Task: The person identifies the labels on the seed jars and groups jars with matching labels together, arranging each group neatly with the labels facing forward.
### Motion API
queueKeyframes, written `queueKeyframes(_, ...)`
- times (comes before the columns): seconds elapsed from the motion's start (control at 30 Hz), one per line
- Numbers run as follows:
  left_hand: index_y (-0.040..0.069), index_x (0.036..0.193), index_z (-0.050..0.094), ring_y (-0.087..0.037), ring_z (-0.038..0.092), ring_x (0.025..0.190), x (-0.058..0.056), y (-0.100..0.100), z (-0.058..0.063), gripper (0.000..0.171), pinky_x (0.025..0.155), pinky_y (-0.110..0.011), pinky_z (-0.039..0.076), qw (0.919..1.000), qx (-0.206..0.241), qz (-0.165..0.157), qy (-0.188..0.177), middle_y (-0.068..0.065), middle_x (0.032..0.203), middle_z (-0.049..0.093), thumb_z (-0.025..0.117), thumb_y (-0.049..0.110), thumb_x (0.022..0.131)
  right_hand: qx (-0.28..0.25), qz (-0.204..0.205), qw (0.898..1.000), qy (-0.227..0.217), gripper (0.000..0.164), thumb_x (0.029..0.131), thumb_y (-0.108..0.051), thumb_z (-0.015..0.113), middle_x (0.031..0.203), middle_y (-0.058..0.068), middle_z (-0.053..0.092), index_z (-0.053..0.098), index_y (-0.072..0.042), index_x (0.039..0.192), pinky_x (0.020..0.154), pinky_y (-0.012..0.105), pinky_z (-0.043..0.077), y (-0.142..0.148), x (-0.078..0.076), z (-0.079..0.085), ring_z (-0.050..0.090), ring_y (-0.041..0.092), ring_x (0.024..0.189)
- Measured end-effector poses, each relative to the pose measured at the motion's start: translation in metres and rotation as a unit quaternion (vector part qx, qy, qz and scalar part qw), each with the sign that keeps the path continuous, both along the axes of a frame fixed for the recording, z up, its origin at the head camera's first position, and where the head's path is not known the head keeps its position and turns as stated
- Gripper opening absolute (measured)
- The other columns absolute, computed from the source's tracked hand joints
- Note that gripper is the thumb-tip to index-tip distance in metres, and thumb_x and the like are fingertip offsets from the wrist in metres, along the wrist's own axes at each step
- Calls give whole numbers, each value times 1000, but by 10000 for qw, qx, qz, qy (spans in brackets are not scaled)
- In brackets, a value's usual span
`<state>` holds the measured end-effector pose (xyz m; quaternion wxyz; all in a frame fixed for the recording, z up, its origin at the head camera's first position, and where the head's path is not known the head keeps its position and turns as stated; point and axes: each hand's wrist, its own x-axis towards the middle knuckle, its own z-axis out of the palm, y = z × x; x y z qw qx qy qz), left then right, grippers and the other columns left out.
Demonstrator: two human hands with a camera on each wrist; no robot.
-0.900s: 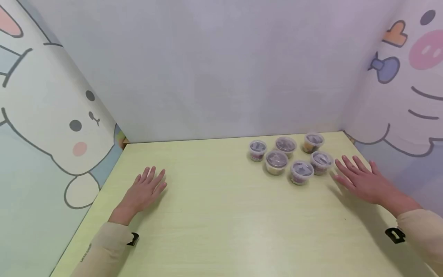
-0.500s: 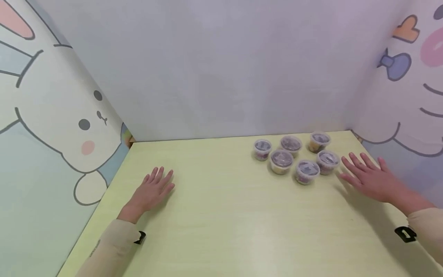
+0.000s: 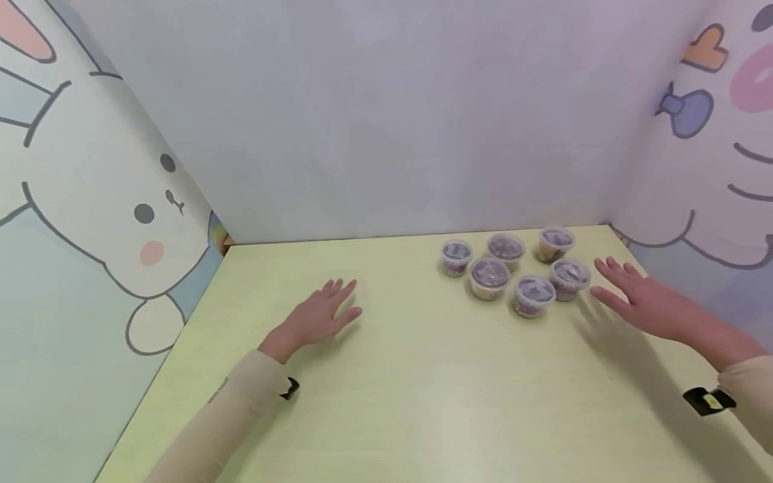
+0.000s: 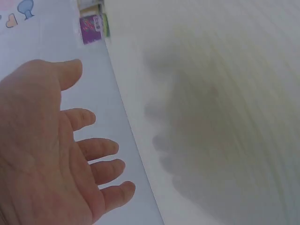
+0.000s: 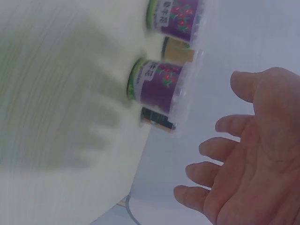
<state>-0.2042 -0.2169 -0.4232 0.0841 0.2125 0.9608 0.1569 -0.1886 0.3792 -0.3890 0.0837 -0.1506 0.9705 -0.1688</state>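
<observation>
My left hand [image 3: 314, 316] hovers over the left-middle of the table, fingers spread and palm bare in the left wrist view. On the right, my right hand [image 3: 649, 305] is held above the table beside a group of small lidded plastic cups. Nearest to its fingertips is a cup [image 3: 570, 279] with a purple label; the right wrist view shows that label [image 5: 161, 86] with red berries printed on it. Close by stand a front cup [image 3: 534, 296], a wider pale cup [image 3: 489, 278] and a back-right cup [image 3: 554, 244]. Neither hand holds anything.
The pale yellow-green table [image 3: 386, 402] meets a grey-white back wall [image 3: 386, 121]. Cartoon-printed panels [image 3: 78, 221] flank it on both sides. Two more cups stand at the group's left, a small one [image 3: 455, 257] and a wider one [image 3: 506, 249].
My left hand has moved right, toward the middle of the table. My right hand has risen slightly and turned more sideways, still beside the cups. The cups keep their arrangement.
</observation>
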Motion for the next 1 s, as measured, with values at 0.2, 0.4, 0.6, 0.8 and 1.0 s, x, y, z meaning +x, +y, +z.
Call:
queueKeyframes(0.2,8,154,44,-29,39,144,-14,70,8,66,117,-46,31,9947,866,-292,-467,-12,155,45,46,53,105,-1014,-387,9941,-86,61,109,-33,47,143,40,43,35,9,151,86,54,53,-16,2,22,53,58,119)
queueKeyframes(0.4,11,143,57,-24,59,122,-27,138,10,55,103,-39,47,9788,1570,-667,-1133,-5,138,60,46,51,106,-2033,-331,9696,-1322,61,111,-32,43,139,36,51,32,17,147,84,33,59,-25,1,25,66,37,113)
queueKeyframes(0.6,15,134,63,-11,62,104,-33,193,1,56,89,-31,51,9599,1756,-950,-1969,0,120,66,42,58,105,-2378,-358,9392,-2452,71,111,-36,40,143,36,48,22,22,148,89,44,58,-35,0,6,61,41,120)
queueKeyframes(0.8,2,107,62,-13,46,61,-32,232,-7,52,62,-30,45,9319,2256,-1079,-2627,-7,79,58,45,52,106,-2710,-535,9203,-2771,72,111,-40,40,143,34,48,23,19,150,87,46,58,-40,-4,-16,63,38,118)
queueKeyframes(1.0,6,103,61,-14,52,64,-33,269,-7,48,61,-29,47,9357,2383,-682,-2511,-5,80,60,44,51,107,-2894,-706,9129,-2791,73,110,-46,37,133,29,58,28,15,149,85,46,59,-44,-8,-24,67,34,110)
